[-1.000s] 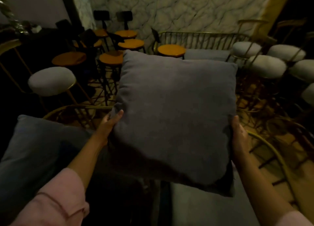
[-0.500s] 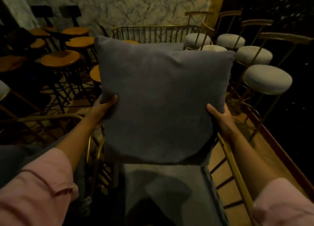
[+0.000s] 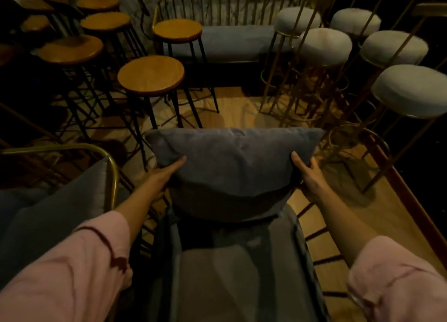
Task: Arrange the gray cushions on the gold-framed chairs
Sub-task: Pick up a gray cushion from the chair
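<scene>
A square gray cushion stands on edge at the far end of the gray padded seat of the chair right below me. My left hand grips its left side and my right hand grips its right side, thumbs on the front face. The lower part of the cushion rests against the seat. A second gold-framed chair stands to my left with another gray cushion leaning inside it.
Wooden round stools on black legs crowd the left and centre. Tall gold-legged stools with pale padded tops stand on the right. A gold-railed bench with a gray seat lines the marble wall. Wood floor shows between them.
The cushion has come down from chest height, where it blocked the view, onto the far end of the chair seat. Both hands went down with it, and my view tilted lower.
</scene>
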{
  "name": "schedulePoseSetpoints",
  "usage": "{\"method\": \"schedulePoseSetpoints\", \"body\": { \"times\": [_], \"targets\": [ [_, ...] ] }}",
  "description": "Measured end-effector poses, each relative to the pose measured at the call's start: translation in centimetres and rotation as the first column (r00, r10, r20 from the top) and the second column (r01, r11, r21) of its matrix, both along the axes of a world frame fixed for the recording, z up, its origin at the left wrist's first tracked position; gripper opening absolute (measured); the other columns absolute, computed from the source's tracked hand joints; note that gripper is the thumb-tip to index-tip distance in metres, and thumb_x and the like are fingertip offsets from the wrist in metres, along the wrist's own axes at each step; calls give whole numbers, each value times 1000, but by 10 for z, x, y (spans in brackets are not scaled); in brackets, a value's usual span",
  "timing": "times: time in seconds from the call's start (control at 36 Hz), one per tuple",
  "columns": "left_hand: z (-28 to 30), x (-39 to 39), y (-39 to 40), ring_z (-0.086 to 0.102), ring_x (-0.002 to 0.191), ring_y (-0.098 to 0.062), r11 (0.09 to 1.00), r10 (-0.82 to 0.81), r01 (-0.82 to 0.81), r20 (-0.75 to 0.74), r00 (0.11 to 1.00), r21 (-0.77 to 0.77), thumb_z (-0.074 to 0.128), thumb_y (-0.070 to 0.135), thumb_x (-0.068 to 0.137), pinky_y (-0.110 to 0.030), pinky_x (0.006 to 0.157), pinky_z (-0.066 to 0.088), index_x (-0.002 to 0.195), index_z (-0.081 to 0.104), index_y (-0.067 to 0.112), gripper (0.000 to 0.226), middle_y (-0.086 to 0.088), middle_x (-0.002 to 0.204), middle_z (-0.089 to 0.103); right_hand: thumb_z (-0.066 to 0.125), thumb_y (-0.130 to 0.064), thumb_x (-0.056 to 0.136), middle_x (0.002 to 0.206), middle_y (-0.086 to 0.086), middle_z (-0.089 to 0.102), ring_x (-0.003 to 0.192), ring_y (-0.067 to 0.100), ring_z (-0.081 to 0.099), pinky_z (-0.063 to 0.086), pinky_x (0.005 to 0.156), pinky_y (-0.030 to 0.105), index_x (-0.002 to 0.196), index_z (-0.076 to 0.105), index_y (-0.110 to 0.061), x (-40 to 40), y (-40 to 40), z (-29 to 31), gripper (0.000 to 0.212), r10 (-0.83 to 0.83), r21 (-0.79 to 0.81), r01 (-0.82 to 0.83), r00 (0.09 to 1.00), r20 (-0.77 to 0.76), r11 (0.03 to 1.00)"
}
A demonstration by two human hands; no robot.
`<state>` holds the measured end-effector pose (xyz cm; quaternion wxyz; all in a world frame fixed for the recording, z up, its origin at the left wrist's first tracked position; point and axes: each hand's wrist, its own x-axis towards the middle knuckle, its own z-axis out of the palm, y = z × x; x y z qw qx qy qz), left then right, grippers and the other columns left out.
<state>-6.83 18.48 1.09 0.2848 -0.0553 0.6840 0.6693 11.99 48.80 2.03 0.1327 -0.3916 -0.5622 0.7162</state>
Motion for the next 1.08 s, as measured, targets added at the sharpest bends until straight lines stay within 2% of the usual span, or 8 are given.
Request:
{"method": "schedulePoseSetpoints", "body": {
  "times": [0.06, 0.17, 0.33, 0.39, 0.58, 0.67, 0.94, 1.08],
  "targets": [
    [-27, 5, -5, 52, 129, -26, 998, 11, -7, 65, 998, -55, 85, 59, 53, -38, 104, 42, 140, 46, 16, 105, -4, 140, 55, 68, -40, 87, 129, -10, 50, 121, 20, 48, 47, 86, 44, 145, 34, -36, 2, -2, -23, 67, 11, 6, -11, 999, 36, 1000],
    [-64, 7, -7, 55, 125, -30, 994, 104, -100, 126, 987, -35, 78, 55, 62, -46, 104, 46, 144, 40, 20, 97, -8, 143, 53, 68, -30, 90, 130, -8, 48, 117, 14, 47, 51, 91, 39, 149, 32, -26, 4, -15, -58, 68, -11, 61, 6, 997, 73, 998],
    [-76, 4, -12, 61, 116, -30, 989, 69, -63, 45, 997, -134, 67, 30, 87, -47, 102, 49, 136, 45, 13, 56, -10, 134, 59, 67, -7, 89, 141, 20, 55, 127, 36, 54, 51, 99, 50, 145, 39, -5, 15, -50, -122, 62, -6, 220, -57, 960, 279, 974],
    [-71, 11, -25, 59, 116, -27, 976, 17, -22, -26, 1000, -218, 65, 20, 90, -40, 100, 49, 139, 43, 8, 55, -9, 131, 58, 64, -6, 90, 137, 22, 56, 114, 28, 55, 52, 81, 36, 142, 40, -3, 23, -84, -125, 57, 28, 217, -107, 940, 340, 970],
    [-45, 59, -139, 53, 122, -31, 826, -220, -76, -444, 869, -558, 68, 13, 86, -35, 102, 43, 134, 52, 6, 52, -18, 132, 56, 66, -23, 92, 120, 15, 55, 100, 26, 51, 47, 77, 35, 138, 45, -4, 16, -182, -122, 54, 320, 44, -394, 802, 504, 918],
    [-42, 78, -211, 48, 127, -31, 767, -300, -87, -475, 827, -636, 69, 12, 84, -35, 106, 35, 130, 56, 8, 48, -16, 133, 55, 64, -26, 94, 115, 13, 59, 100, 30, 60, 48, 79, 39, 130, 52, -9, -9, -219, -101, 42, 466, 40, -552, 738, 489, 833],
    [-68, 84, -415, 43, 133, -38, 654, 137, -212, -162, 977, -726, 70, 25, 85, -47, 110, 38, 142, 41, 5, 67, -22, 145, 42, 66, -27, 92, 95, 8, 64, 90, 23, 60, 47, 72, 29, 114, 64, -1, -110, -382, -59, 34, 687, 208, -789, 608, 397, 578],
    [-98, 61, -476, 49, 128, -39, 708, 313, -222, 17, 949, -671, 68, 29, 86, -47, 108, 41, 141, 39, 1, 69, -23, 142, 48, 74, -36, 83, 119, 11, 60, 115, 32, 60, 50, 99, 50, 131, 47, -5, -137, -462, -75, 64, 659, 148, -764, 623, 422, 628]
  ]
}}
